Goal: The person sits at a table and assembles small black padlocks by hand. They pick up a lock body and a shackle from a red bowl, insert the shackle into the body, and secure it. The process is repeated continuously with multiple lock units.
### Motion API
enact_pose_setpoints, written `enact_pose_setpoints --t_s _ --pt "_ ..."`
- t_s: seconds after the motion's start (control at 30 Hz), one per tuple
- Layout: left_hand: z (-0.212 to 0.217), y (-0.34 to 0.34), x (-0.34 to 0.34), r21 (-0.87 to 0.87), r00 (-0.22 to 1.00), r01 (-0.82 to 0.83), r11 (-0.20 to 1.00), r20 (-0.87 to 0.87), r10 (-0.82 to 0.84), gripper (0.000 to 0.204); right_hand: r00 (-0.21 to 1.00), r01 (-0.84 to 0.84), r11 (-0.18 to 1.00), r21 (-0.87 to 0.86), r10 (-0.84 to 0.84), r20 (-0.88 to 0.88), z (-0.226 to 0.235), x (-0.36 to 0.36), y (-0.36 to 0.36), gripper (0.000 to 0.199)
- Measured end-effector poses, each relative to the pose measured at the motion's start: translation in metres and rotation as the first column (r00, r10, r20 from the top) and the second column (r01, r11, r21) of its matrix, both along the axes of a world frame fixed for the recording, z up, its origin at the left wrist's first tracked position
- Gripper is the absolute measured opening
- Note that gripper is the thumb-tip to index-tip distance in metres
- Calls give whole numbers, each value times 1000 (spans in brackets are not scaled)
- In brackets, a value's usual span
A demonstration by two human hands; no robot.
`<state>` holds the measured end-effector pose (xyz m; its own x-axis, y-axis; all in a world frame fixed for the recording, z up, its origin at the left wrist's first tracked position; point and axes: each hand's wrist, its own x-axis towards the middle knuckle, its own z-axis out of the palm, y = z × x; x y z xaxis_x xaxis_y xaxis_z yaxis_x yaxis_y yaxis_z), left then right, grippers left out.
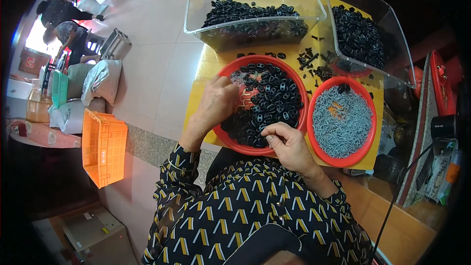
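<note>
My left hand (216, 99) is closed, fingers curled, over the left side of a round red basin (305, 118). What it holds, if anything, is hidden. Small clear pieces (239, 78) lie in the basin just beyond its fingertips. Black oval plastic parts with two holes (277, 91) are heaped across the basin. At the near right rim my right hand (292, 148) is closed in a pinch above the black parts, and whatever lies between thumb and fingers is too small to tell. To its right, a smaller red basin (373, 132) holds many small silver screws (338, 130).
Two clear plastic bins (255, 32) (392, 19) with black parts stand at the back of the yellow table (196, 93). Loose black pieces (307, 59) lie between. An orange crate (104, 147) and sacks (103, 82) are on the floor at left; other people (71, 34) are farther off.
</note>
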<state>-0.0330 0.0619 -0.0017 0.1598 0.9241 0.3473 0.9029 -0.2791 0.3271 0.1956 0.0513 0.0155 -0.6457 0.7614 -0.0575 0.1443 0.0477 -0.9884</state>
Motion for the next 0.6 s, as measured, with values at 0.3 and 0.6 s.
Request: enact_pose_setpoints --t_s 0.3,0.6 --pt "-17 6 11 -60 988 32 998 -148 -41 9 999 -40 962 -271 41 -3 0 -11 -5 11" --pt "1 -15 13 44 953 15 999 302 -28 14 999 -25 954 -299 34 25 6 -13 4 12"
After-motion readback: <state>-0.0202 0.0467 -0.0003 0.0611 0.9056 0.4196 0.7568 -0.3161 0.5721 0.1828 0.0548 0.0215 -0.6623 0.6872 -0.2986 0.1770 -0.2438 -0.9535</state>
